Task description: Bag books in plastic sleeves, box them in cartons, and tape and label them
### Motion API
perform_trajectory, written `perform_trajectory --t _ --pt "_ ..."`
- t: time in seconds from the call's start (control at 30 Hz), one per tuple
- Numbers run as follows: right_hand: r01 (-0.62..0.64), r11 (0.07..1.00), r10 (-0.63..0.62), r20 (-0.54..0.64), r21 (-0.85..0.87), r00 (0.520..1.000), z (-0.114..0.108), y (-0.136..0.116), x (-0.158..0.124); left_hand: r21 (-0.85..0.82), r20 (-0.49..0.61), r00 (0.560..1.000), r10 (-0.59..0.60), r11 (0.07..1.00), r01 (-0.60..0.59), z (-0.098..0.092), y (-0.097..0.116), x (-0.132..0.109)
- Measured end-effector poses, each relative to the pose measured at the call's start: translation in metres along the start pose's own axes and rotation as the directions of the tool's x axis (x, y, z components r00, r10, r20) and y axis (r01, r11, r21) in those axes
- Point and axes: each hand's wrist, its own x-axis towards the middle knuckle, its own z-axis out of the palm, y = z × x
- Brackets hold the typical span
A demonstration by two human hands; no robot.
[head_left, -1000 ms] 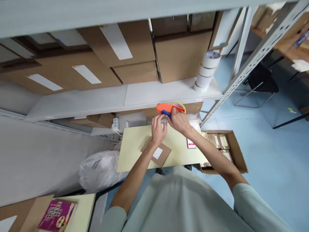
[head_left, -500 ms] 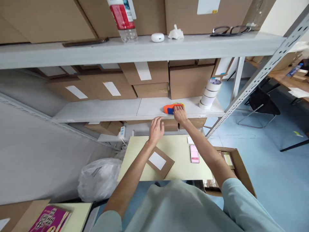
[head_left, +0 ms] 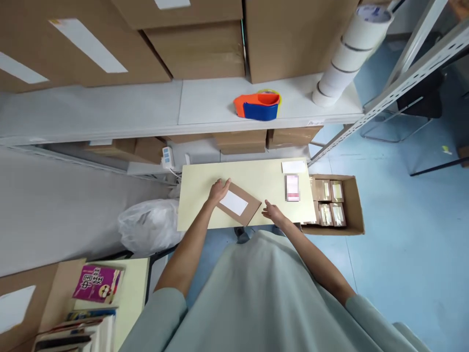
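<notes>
A flat brown cardboard packet (head_left: 250,207) with a white label lies at an angle on the pale yellow table (head_left: 198,186). My left hand (head_left: 219,190) is at its upper left corner, thumb and fingers apart, seeming to touch the edge. Just off the packet's right corner is my right hand (head_left: 273,212), fingers apart and holding nothing. The orange and blue tape dispenser (head_left: 258,105) rests on the shelf above the table. A phone (head_left: 292,187) lies at the table's right, below a white paper (head_left: 293,166).
Metal shelf (head_left: 139,105) with large cartons spans the top; a stack of tape rolls (head_left: 348,58) stands at its right. An open carton (head_left: 353,205) of small boxes adjoins the table's right. At left are a plastic bag (head_left: 150,227) and a purple book (head_left: 97,283).
My right hand has let go of the tape dispenser and come down beside the packet. My left hand has lowered to the packet's edge. The view has tilted further down.
</notes>
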Motion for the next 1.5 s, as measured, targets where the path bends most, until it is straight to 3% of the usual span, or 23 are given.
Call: perform_trajectory --t 0.07,0.17,0.27,0.4,0.57,0.83,0.9,1.0,1.1,1.27,1.5 --pt "-0.094 0.976 0.085 0.056 0.195 0.995 0.008 0.011 -0.001 0.029 0.088 0.996 -0.027 0.999 0.025 0.006 0.001 0.000" --pt "-0.135 0.941 0.110 0.097 0.310 0.989 0.017 0.015 -0.005 0.045 0.109 0.994 -0.019 0.999 0.015 0.009 0.005 -0.007" --pt "-0.044 0.942 0.030 0.048 0.331 0.998 0.017 0.024 -0.014 -0.013 0.034 0.999 0.021 1.000 -0.021 0.006 0.007 -0.025" --pt "0.184 0.928 -0.190 -0.011 0.324 0.982 -0.001 0.040 -0.028 -0.130 -0.080 0.992 0.097 0.986 -0.107 0.002 0.005 -0.056" --pt "0.407 0.885 -0.383 -0.142 0.226 0.913 -0.031 0.038 -0.029 -0.260 -0.160 0.974 0.158 0.945 -0.196 0.020 0.000 -0.091" --pt "0.447 0.877 -0.476 -0.197 -0.174 0.857 -0.055 0.016 -0.010 -0.236 -0.011 0.994 0.113 0.965 -0.112 0.056 -0.007 -0.124" --pt "0.414 0.843 -0.497 -0.199 -0.345 0.845 -0.053 0.014 -0.007 -0.206 -0.010 0.993 0.116 0.972 -0.116 0.058 -0.010 -0.127" --pt "0.366 0.714 -0.571 -0.193 -0.597 0.798 -0.044 0.014 -0.004 -0.175 -0.010 0.993 0.120 0.977 -0.120 0.057 -0.012 -0.126" --pt "0.343 0.612 -0.636 -0.185 -0.713 0.749 -0.032 0.017 -0.002 -0.102 -0.010 0.997 0.082 0.991 -0.083 0.056 -0.008 -0.119" --pt "0.330 0.570 -0.657 -0.175 -0.753 0.734 -0.031 0.020 0.000 0.009 -0.020 0.997 0.080 0.997 -0.080 0.057 0.002 -0.103" --pt "0.476 0.641 -0.655 -0.104 -0.602 0.749 -0.064 0.022 -0.002 -0.083 0.045 0.987 0.152 0.985 -0.148 0.053 -0.014 -0.095"
